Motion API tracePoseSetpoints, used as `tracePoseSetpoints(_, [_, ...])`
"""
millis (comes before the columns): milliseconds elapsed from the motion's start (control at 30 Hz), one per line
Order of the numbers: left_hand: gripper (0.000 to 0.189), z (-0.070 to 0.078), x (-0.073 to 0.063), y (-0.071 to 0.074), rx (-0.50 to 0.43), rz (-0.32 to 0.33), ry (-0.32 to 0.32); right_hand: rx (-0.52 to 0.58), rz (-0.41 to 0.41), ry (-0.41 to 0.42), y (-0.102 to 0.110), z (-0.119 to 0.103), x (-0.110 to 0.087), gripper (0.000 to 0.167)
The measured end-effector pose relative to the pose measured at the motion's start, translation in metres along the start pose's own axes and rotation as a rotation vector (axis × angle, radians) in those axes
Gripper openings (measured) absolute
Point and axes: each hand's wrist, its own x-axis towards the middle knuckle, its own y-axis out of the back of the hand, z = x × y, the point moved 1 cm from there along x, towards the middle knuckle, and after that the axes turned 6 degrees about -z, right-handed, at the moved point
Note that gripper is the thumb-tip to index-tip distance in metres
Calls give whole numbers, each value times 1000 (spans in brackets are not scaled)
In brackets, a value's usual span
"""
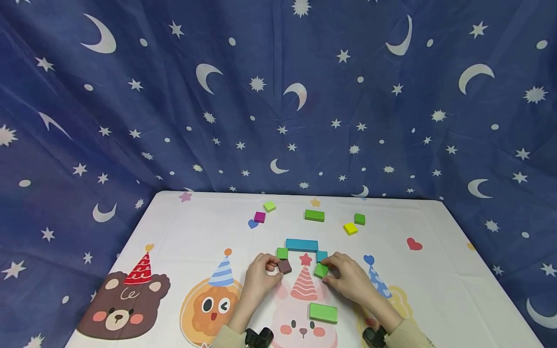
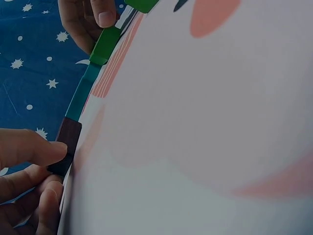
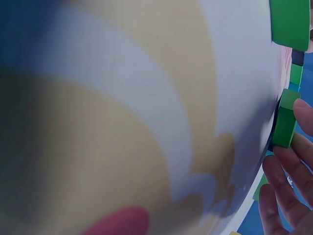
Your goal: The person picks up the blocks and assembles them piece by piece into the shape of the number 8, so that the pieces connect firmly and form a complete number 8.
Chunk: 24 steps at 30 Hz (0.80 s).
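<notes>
My left hand pinches a dark brown block between thumb and fingers, just below a light green block. In the left wrist view the thumb lies on the brown block's near face. With thumb and fingertips my right hand holds a green block, tilted slightly, right below a teal block. A long blue block lies across the top, between and above the green and teal ones, so the blocks outline an arch. The right wrist view shows the held green block close over the table.
A long green block lies between the forearms. Farther back are a magenta block, a lime block, another long green block, a small green block and a yellow block. A blue star-patterned curtain hangs behind the printed tablecloth.
</notes>
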Motion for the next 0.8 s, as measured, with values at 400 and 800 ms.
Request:
tracePoseSetpoints(400, [27,0,0,-1,-6,-6,24,-6,9,-9,1,0,1,33])
tracePoseSetpoints(800, [27,0,0,-1,1,3,1,-17,13,-8,0,-1,2,33])
